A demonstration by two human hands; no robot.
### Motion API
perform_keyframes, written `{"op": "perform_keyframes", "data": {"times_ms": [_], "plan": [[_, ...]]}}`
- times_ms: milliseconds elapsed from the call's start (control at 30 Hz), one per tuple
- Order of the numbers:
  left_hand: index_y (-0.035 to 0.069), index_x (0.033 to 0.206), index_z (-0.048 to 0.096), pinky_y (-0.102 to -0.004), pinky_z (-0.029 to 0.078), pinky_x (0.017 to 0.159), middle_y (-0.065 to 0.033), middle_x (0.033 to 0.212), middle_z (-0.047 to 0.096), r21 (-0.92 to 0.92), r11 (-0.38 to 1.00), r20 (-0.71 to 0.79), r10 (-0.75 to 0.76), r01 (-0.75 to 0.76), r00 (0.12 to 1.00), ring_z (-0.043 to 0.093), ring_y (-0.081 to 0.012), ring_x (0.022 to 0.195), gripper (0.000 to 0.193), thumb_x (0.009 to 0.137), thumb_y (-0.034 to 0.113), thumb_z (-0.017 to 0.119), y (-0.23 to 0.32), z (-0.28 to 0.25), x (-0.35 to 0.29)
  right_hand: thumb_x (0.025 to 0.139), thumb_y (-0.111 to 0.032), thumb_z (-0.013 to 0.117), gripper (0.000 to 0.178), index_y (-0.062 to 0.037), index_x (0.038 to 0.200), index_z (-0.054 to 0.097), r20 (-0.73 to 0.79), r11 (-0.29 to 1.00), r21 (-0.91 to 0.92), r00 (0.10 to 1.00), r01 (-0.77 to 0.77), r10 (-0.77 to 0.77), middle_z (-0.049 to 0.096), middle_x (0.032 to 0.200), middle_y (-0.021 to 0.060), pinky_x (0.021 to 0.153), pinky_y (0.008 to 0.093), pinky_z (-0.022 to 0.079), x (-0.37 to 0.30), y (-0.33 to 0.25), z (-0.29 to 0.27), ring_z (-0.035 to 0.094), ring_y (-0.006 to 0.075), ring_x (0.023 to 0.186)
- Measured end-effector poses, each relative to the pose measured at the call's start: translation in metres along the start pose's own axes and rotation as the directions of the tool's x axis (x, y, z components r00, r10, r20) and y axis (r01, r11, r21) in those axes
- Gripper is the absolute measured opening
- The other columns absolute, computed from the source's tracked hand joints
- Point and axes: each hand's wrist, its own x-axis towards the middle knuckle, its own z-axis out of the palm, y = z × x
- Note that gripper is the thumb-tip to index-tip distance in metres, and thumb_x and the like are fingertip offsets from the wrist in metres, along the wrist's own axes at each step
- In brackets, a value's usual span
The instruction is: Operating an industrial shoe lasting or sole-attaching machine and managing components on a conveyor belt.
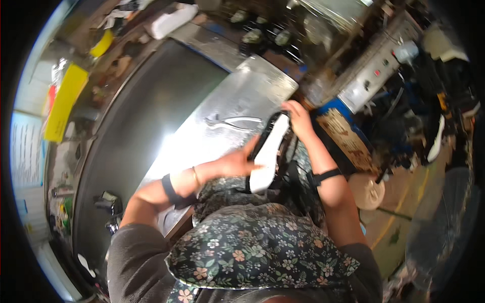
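Note:
A black shoe with a long white insole or sole (270, 151) lies slantwise over my lap, beside the metal table's edge. My right hand (299, 120) has its fingers curled round the shoe's far end. At the near part, my left hand (237, 162) comes in from the left, somewhat blurred. Its thumb and fingers are spread, and the fingertips rest across the white surface. Black straps or upper parts show along the shoe's sides, partly hidden by the hands. A pair of metal pliers (235, 122) lies on the shiny metal tabletop (257, 76), left of the shoe.
A dark conveyor belt (151, 101) runs along the left. Several black shoes (262, 38) stand at the back. A control panel with buttons (374, 76) and a cardboard box (343, 136) are on the right. A pale round lid or stool (366, 192) sits below the box.

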Motion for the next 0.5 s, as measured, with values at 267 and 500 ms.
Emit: {"op": "perform_keyframes", "data": {"times_ms": [267,500], "plan": [[0.006,0.149,0.026,-0.0378,0.04,0.104,-0.0117,0.137,0.051,-0.96,-0.108,0.268,-0.064,0.26,0.961,0.054,-0.027,0.12,0.073,0.088,0.014,0.066,-0.007,0.029,-0.011,0.097,-0.021,0.054,0.029,0.0021,0.113,0.063,-0.084,0.955,-0.018,0.952,-0.296,0.293,0.067,0.1,0.0069,0.077,0.0259,0.049,-0.007,0.007,-0.023,0.062,0.0136,0.085],[0.02,0.153,0.021,-0.044,0.043,0.1,-0.0323,0.138,0.042,0.457,0.716,-0.507,-0.279,0.528,0.816,0.052,-0.0415,0.119,0.079,0.088,0.036,0.063,-0.043,-0.033,-0.09,0.096,-0.016,0.058,0.025,0.0033,0.111,0.064,-0.245,0.87,-0.485,0.969,-0.091,-0.035,0.066,0.104,0.0101,0.088,0.0309,0.048,-0.074,-0.046,-0.277,0.06,0.0187,0.098]]}}
